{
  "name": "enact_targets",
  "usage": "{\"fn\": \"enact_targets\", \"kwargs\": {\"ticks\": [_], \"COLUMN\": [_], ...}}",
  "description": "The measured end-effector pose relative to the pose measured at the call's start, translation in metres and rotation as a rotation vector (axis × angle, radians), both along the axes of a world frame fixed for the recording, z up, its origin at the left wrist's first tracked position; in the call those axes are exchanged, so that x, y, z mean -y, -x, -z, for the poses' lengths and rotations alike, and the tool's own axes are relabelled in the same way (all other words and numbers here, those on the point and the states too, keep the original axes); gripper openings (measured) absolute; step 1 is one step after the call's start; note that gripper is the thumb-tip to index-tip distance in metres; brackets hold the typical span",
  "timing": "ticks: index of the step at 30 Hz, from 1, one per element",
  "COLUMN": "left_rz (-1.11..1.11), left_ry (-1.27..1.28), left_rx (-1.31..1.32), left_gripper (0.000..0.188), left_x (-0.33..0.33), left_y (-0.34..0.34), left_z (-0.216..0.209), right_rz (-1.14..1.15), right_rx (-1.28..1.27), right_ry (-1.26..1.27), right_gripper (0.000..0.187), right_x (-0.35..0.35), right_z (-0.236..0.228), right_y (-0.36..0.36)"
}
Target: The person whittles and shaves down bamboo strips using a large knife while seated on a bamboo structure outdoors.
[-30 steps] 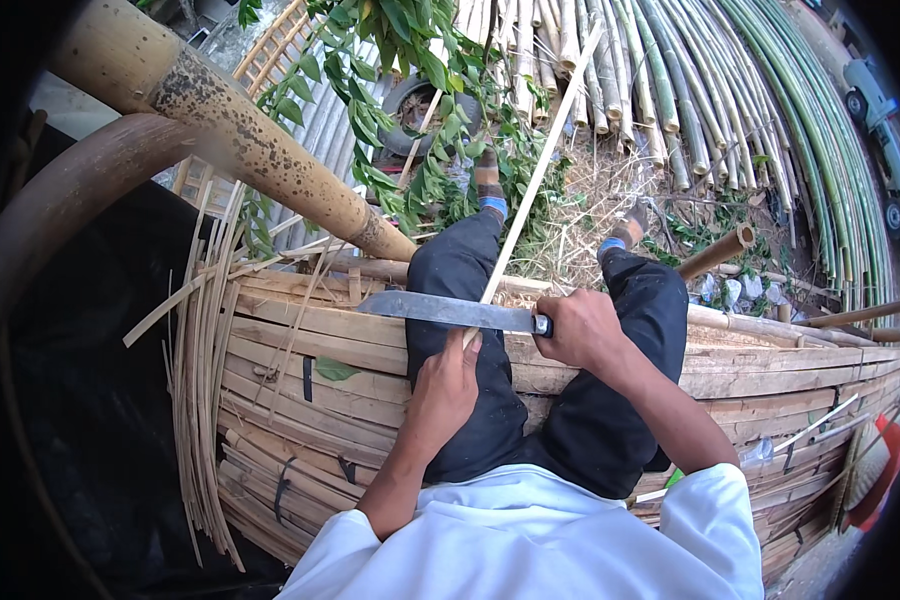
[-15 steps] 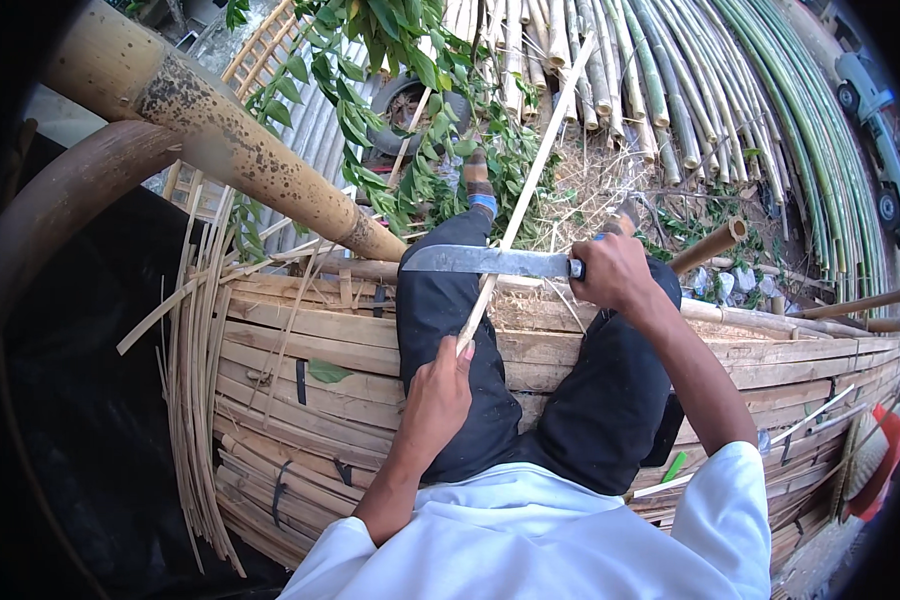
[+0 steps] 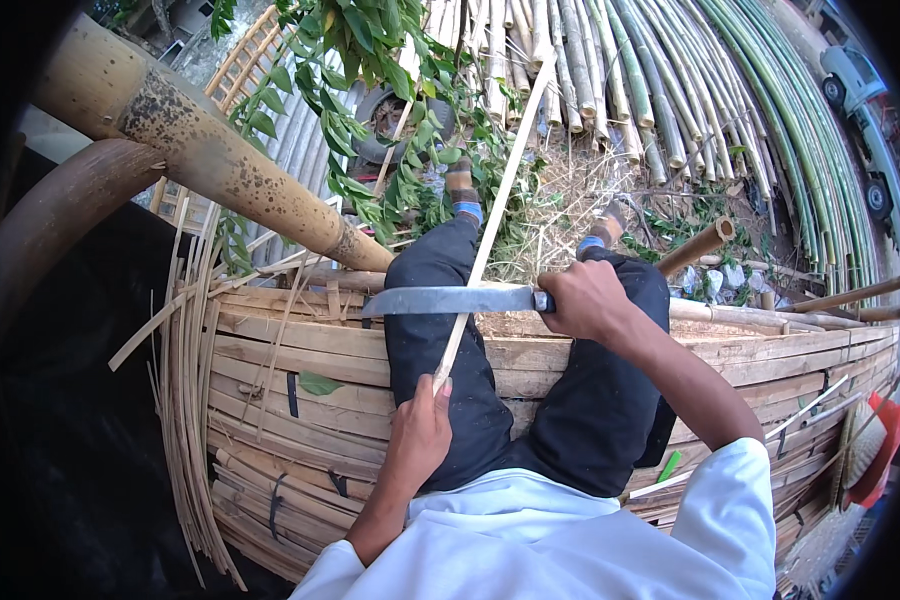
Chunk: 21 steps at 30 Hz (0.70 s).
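Observation:
My left hand [image 3: 420, 432] is closed around the near end of a long, pale bamboo strip [image 3: 511, 180], thumb along it, in front of my left thigh. The strip slants away to the upper right, towards a pile of poles. In my right hand [image 3: 588, 300] is the dark handle of a machete [image 3: 420, 300]. Its broad grey blade points left and lies across the strip above my left knee, a short way beyond my left hand. My fingers on the handle are partly hidden.
I sit on stacked split bamboo slats [image 3: 300, 345]. Thin strips [image 3: 185, 430] hang at the left, below a thick bamboo pole [image 3: 240, 165]. Ahead are leafy branches [image 3: 355, 60], a tyre [image 3: 375, 125] and many bamboo poles [image 3: 660, 95]. A straw hat [image 3: 863, 445] lies at the right.
Both hands have come nearer to my body and a little left, bringing the bamboo strip and the machete along. The blade still crosses the strip.

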State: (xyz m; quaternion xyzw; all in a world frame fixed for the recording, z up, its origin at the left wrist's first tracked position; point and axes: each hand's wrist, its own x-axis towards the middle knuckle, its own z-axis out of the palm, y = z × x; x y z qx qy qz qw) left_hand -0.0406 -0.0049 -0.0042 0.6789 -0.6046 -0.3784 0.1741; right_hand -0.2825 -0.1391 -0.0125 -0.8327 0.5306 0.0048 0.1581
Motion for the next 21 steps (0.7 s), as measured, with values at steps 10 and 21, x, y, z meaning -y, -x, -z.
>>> {"fn": "enact_targets", "kwargs": {"ticks": [10,21], "left_rz": [0.124,0.099], "left_ry": [-0.001,0.07], "left_rx": [0.051,0.097], "left_gripper": [0.021,0.018], "left_x": [-0.024,-0.037], "left_y": [-0.005,-0.01], "left_z": [-0.017,-0.012], "right_rz": [0.473,0.108], "right_rx": [-0.068,0.122], "right_ry": [0.081,0.046], "right_gripper": [0.023,0.019], "right_x": [0.082,0.05], "right_z": [0.005,0.019], "right_y": [0.099,0.069]}}
